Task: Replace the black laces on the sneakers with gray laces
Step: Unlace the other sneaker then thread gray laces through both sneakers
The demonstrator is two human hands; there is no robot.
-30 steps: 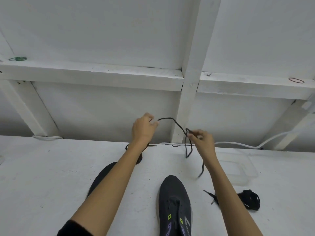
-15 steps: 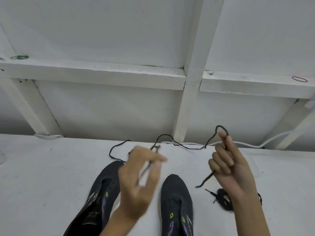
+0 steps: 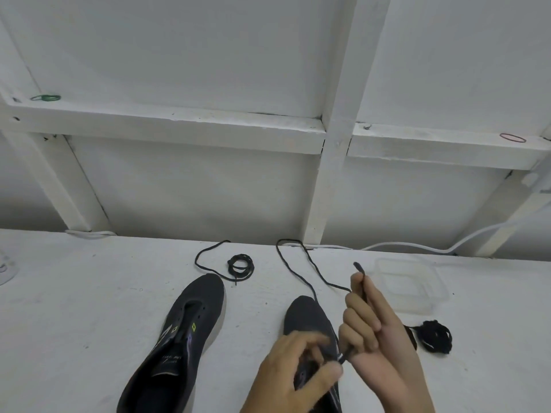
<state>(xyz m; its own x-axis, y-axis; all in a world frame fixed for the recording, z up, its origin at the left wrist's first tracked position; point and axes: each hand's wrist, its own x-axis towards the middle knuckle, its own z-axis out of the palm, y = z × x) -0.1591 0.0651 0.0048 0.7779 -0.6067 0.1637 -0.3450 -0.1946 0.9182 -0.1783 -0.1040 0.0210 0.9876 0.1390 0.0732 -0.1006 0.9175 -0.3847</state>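
Two dark sneakers lie on the white table with their toes pointing away from me and no laces in their eyelets. The left sneaker point(image 3: 185, 338) is in full view; the right sneaker point(image 3: 307, 317) is partly hidden by my hands. My right hand point(image 3: 375, 329) is closed around a dark grey lace point(image 3: 298, 263), one end of which sticks up above my fingers. My left hand point(image 3: 295, 374), blurred, pinches the lace's other tip just below my right fist, over the right sneaker. The rest of the lace trails in a loop to the table's back edge.
A small coiled dark lace point(image 3: 240, 265) with a loose tail lies behind the left sneaker. A black lace bundle point(image 3: 435, 336) sits right of my right hand. A clear plastic container point(image 3: 408, 281) stands at the back right. A white cable point(image 3: 417, 245) runs along the wall.
Both hands dropped from the back of the table toward me, now over the right sneaker. The lace, held up between them before, now lies slack on the table. The view tilted down.
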